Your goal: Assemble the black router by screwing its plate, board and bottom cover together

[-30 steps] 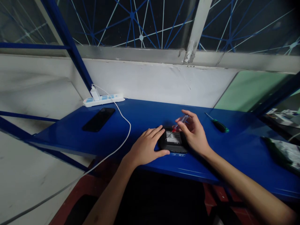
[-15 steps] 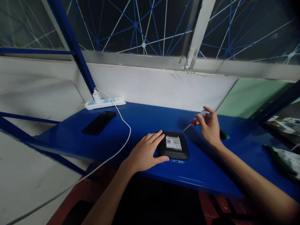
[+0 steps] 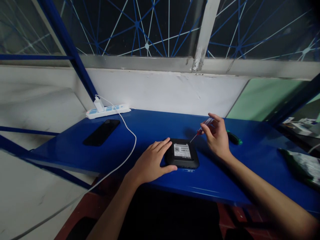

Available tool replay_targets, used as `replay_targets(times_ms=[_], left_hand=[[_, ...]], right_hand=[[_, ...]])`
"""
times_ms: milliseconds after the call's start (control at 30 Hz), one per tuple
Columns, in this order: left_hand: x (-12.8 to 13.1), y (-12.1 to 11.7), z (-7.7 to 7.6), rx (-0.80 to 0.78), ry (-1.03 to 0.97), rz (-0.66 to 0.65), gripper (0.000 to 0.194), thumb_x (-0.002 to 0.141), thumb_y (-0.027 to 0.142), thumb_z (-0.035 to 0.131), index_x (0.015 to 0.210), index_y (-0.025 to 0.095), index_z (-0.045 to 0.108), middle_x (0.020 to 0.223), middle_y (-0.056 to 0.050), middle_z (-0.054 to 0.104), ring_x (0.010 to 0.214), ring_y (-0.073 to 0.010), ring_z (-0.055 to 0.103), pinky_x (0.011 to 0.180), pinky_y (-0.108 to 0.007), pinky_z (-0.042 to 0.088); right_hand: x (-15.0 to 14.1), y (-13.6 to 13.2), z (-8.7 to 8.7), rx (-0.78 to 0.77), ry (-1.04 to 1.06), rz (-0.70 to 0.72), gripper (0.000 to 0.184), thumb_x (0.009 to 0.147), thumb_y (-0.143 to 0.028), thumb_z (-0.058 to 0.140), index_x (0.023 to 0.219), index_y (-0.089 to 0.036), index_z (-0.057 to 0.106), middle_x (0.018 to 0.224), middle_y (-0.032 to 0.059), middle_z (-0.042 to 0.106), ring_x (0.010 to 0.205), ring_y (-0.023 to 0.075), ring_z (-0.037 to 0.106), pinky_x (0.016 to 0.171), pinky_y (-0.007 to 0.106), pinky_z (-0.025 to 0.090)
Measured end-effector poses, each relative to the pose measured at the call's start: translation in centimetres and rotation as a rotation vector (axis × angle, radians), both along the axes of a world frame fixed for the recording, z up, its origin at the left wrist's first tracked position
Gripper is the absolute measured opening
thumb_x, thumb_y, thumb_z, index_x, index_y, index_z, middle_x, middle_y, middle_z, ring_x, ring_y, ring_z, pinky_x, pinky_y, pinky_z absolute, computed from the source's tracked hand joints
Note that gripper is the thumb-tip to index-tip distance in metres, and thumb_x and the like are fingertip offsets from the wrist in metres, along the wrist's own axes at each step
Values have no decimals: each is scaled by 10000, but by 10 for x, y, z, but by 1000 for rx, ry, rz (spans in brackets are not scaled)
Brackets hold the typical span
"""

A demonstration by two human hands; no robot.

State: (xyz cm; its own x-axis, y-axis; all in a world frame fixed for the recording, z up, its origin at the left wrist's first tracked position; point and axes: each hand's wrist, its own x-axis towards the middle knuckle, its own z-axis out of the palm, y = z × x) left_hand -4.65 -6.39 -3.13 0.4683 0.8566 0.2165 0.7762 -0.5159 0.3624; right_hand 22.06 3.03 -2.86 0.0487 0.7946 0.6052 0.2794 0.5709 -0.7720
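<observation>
A flat black electronic device (image 3: 182,161) with rounded corners and a white printed label (image 3: 182,151) lies on the blue desk. My left hand (image 3: 153,160) grips its left side, fingers over the far left part and thumb along the near edge. In my right hand (image 3: 217,136), raised above the desk to the right, is a screwdriver (image 3: 205,124) with a clear and red handle, pinched between the fingers. Its thin shaft slants down to the left, and the tip meets the device's far right corner. Whether it sits in a screw I cannot tell.
A black phone (image 3: 102,132) lies at the left, before a white power strip (image 3: 110,111) with a charger plugged in. A white cable (image 3: 135,140) runs across the desk. Beyond my right hand are a green-and-black object (image 3: 234,137) and a silvery plastic bag (image 3: 303,166).
My right hand has moved left with the screwdriver, bringing its tip from just beyond the device onto the far right corner. My left hand keeps its hold. The whole view has shifted slightly.
</observation>
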Motion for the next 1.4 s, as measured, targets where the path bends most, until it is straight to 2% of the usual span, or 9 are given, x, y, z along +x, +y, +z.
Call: replay_targets(times_ms=[233, 433, 600, 733, 900, 967, 1133, 1200, 1400], left_hand=[[0, 0, 1, -26, 17, 12, 803, 883, 637, 613, 1524, 237, 341, 1632, -80, 296, 1471, -320, 346, 1216, -520, 303], [1, -1, 1, -18, 17, 13, 792, 893, 632, 606, 1526, 242, 334, 1631, -78, 299, 1471, -315, 348, 1216, -516, 300], [1, -1, 3, -35, 35, 16, 803, 890, 619, 621, 1527, 222, 335, 1636, -82, 285, 1479, -298, 336, 1230, -500, 276], [1, -1, 3, -40, 36, 22, 801, 890, 616, 624, 1528, 228, 336, 1638, -71, 281, 1482, -288, 331, 1234, -489, 275], [0, -1, 3, -43, 27, 21, 813, 883, 632, 621, 1531, 236, 331, 1639, -68, 279, 1484, -294, 326, 1234, -504, 273], [0, -1, 3, -45, 25, 21, 810, 882, 627, 623, 1530, 235, 335, 1637, -70, 281, 1481, -304, 330, 1231, -511, 277], [0, -1, 2, -44, 20, 18, 815, 887, 646, 605, 1534, 234, 329, 1640, -72, 274, 1481, -309, 330, 1231, -517, 277], [0, -1, 2, -43, 19, 16, 816, 888, 651, 603, 1535, 238, 325, 1641, -67, 273, 1480, -304, 332, 1231, -517, 278], [0, 0, 1, -37, 24, 14, 825, 887, 666, 594, 1537, 238, 320, 1642, -66, 270, 1483, -288, 330, 1232, -510, 272]], right_hand=[[0, -2, 2, -25, -39, 5, 444, 897, -353, 643, 1302, -281, 477, 932, 16, 658, 708, 177, 693, 757, 425, 604], [2, -1, 10, -4, 51, 9, 254, 898, -363, 637, 1114, -256, 559, 878, -7, 605, 619, 121, 655, 622, 324, 572], [3, 0, 14, 8, 109, -1, 211, 859, -342, 686, 1021, -244, 594, 822, -21, 585, 604, 105, 635, 588, 284, 562], [1, -3, 15, -3, 179, 22, 284, 850, -330, 704, 1105, -264, 598, 856, -16, 593, 719, 147, 711, 613, 289, 585], [-2, -10, 16, -36, 166, 49, 233, 913, -348, 624, 1126, -253, 614, 1028, 53, 688, 828, 181, 736, 670, 325, 610], [-2, -9, 15, -18, 160, 40, 231, 907, -351, 632, 1117, -255, 615, 997, 44, 677, 798, 175, 725, 645, 320, 608], [0, -6, 14, 8, 132, 17, 189, 888, -324, 664, 1051, -249, 607, 775, -24, 608, 592, 108, 636, 585, 282, 569], [1, -6, 15, 6, 127, 7, 183, 882, -321, 671, 1037, -243, 611, 762, -30, 599, 574, 100, 623, 583, 278, 566], [0, -9, 16, -56, 150, 22, 295, 896, -385, 654, 1153, -243, 633, 969, 41, 664, 830, 171, 704, 675, 314, 611]])
